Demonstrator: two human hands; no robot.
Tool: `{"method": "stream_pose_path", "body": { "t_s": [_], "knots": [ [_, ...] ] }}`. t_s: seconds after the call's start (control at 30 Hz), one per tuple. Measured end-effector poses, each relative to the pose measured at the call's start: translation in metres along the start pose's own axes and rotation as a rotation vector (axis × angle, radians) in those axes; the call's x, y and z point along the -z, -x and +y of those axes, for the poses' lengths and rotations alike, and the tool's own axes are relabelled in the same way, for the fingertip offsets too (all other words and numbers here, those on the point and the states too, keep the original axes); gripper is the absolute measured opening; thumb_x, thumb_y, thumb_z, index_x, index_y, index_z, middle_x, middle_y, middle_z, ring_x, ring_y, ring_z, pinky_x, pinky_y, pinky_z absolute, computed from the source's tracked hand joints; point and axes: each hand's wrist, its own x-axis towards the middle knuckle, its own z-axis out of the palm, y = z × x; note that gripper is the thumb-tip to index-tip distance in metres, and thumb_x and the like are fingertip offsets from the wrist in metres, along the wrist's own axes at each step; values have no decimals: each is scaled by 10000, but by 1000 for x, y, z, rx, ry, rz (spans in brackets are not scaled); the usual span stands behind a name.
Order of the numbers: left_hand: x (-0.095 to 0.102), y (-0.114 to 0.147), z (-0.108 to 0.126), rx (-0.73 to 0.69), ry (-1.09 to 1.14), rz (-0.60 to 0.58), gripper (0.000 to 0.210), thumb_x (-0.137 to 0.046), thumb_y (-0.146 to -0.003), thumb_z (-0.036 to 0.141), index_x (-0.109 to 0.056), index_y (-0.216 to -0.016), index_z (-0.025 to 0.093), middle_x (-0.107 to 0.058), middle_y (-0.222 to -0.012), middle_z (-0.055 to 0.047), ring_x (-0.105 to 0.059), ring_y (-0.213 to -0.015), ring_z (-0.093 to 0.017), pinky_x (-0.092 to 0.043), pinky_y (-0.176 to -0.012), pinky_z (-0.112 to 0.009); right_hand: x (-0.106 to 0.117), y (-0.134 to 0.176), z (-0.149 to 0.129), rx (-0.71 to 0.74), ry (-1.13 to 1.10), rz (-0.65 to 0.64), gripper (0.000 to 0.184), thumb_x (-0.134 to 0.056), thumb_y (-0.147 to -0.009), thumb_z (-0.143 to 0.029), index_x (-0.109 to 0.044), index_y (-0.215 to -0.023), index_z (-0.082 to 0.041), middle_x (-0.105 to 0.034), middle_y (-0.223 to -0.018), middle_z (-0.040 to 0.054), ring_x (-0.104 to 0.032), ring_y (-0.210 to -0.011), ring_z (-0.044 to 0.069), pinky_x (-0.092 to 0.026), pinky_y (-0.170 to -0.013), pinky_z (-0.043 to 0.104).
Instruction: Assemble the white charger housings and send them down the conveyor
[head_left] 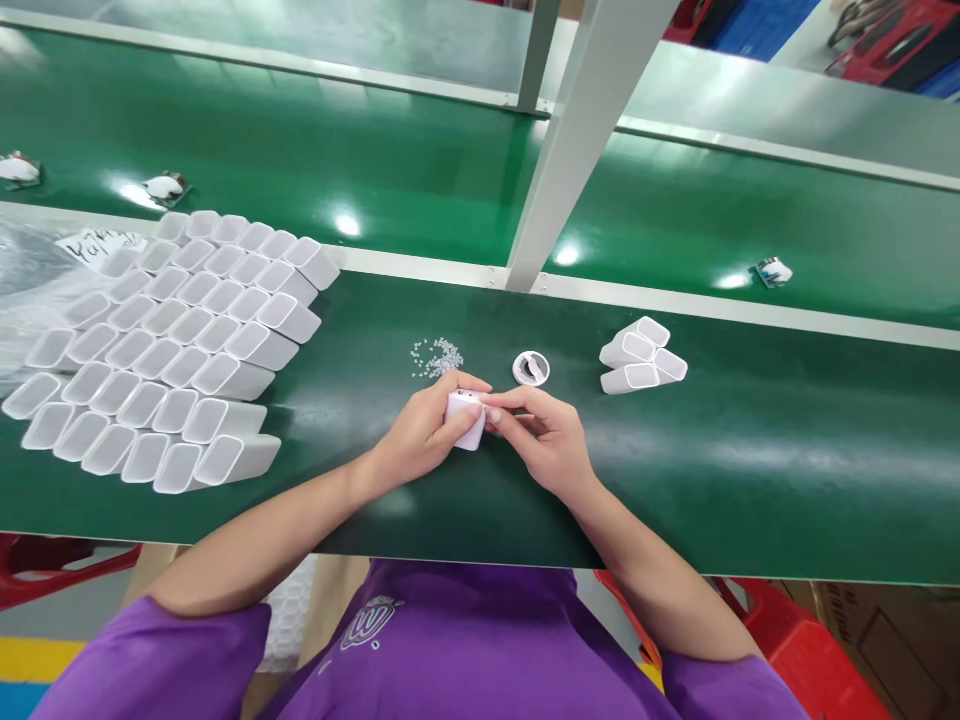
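Observation:
My left hand (422, 432) grips a small white plastic housing (466, 418) just above the green bench (750, 470). My right hand (541, 432) meets it from the right, thumb and forefinger pinched at the housing's top face; whether they hold a tiny part I cannot tell. A scatter of tiny clear pieces (436, 356) lies just beyond my left hand. A small round white dish (531, 368) sits just beyond my right hand.
A large stack of white rectangular housings (161, 350) lies on their sides at the left, with clear plastic wrap (30, 290) behind. Several more housings (642, 357) lie at the right. A slanted metal post (577, 140) rises behind. Small packaged items (773, 271) sit on the conveyor.

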Motion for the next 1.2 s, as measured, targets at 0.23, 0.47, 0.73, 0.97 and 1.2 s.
{"method": "stream_pose_path", "body": {
  "t_s": [0.23,0.47,0.73,0.97,1.2],
  "knots": [
    [1,-10,-7,159,367,158,520,-380,-920,631,-569,-1121,190,-631,-779,-21,-566,-590,-137,-480,-512,-249,-16,-7,4,349,483,-17,550,-637,-888,-346,-448,-1400,-280,-553,-1319,108,-571,-1168,231,-583,-876,369],
    [17,-24,-24,89,206,222,576,-283,-940,636,-590,-1109,179,-640,-786,-33,-536,-624,-134,-413,-477,-224,-23,-117,-28,253,957,-40,414,-551,-918,-379,-511,-1294,-209,-629,-1209,114,-623,-1051,266,-533,-847,368],
    [35,-26,-14,-18,-21,276,456,-322,-967,504,-596,-1135,181,-684,-769,-2,-631,-705,-140,-477,-689,-261,-37,-247,-38,-237,1271,-98,464,-581,-893,-312,-519,-1257,-31,-622,-1190,255,-613,-1106,343,-494,-867,408],
    [31,-23,-13,-71,-73,242,450,-319,-976,500,-611,-1105,182,-696,-742,0,-651,-696,-150,-491,-717,-273,-13,-194,-61,75,1218,-146,493,-520,-945,-372,-454,-1396,-182,-572,-1336,129,-553,-1195,243,-452,-897,316],
    [25,-17,-6,-83,-108,206,441,-335,-969,493,-646,-1063,195,-683,-735,4,-620,-665,-145,-473,-663,-262,95,-64,-69,-41,1425,-105,210,-562,-906,-321,-687,-790,-197,-676,-828,40,-615,-728,178,-376,-586,269]
  ]
}}
